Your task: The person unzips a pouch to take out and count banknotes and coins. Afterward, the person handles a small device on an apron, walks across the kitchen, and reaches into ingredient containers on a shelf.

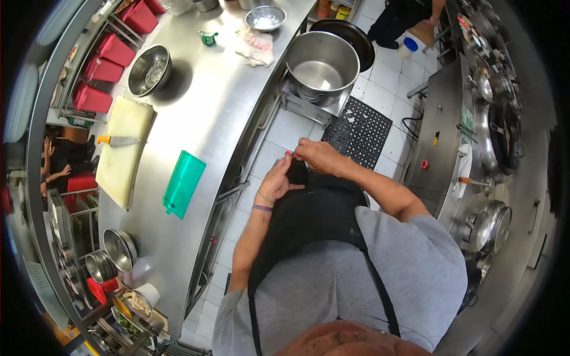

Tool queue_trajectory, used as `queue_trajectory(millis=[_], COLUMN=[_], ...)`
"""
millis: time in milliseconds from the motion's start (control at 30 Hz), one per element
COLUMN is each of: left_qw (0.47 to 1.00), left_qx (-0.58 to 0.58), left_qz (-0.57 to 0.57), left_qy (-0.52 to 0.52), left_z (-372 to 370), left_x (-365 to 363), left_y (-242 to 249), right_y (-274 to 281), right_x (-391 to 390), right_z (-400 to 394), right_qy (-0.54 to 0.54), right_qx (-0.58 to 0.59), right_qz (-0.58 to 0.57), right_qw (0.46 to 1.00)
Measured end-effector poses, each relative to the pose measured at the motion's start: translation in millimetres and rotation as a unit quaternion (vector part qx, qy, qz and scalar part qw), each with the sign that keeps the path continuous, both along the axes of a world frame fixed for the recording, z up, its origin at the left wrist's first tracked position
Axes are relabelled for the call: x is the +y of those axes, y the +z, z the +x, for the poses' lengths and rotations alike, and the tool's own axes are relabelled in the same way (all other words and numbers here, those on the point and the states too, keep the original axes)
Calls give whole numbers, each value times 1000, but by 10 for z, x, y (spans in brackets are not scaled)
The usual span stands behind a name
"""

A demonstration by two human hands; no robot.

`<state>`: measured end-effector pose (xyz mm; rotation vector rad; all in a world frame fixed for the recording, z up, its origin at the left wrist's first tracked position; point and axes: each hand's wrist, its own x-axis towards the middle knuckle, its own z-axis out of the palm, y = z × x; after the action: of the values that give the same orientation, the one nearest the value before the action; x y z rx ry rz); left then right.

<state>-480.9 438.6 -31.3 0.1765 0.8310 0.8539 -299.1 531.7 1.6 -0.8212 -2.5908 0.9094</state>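
2 hands meet mid-frame at a small red item [289,153]: the left hand [276,181] has its thumb spread, the right hand [320,159] its fingers curled; I cannot tell which grips it. Steady fingertips and light pressure suit it.

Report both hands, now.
Left hand: partly curled, small red item at its fingertips; whether gripped can't be told.
Right hand: fingers curled in beside that item; whether they hold anything can't be told.
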Motion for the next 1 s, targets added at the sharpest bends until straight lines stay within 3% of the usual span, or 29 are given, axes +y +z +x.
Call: queue_trajectory(millis=[133,333,400,467,667,767,867,1000], left_qw=[998,987,996,991,998,996,998,993], left_qx=[-7,107,46,27,-35,-69,-14,-79], left_qz=[33,112,70,125,40,16,18,23], left_qy=[59,-33,29,28,-29,-61,-66,-79], left_z=[72,255,442,384,451,387,596,402], left_x=[67,-12,-42,-68,68,108,146,317], left_y=[-130,-399,42,-175,-134,-294,221,-169], right_y=[273,117,-7,-46,167,182,131,144], right_x=[-96,-485,-485,-460,-327,-336,-330,-449], right_z=[134,405,489,461,468,522,569,684], right_qy=[-11,-80,-120,-126,-95,-106,-110,-124], right_qx=[-17,-6,4,22,97,42,29,47], right_qz=[32,35,66,90,134,128,159,185], right_qw=[999,996,991,988,982,985,981,974])
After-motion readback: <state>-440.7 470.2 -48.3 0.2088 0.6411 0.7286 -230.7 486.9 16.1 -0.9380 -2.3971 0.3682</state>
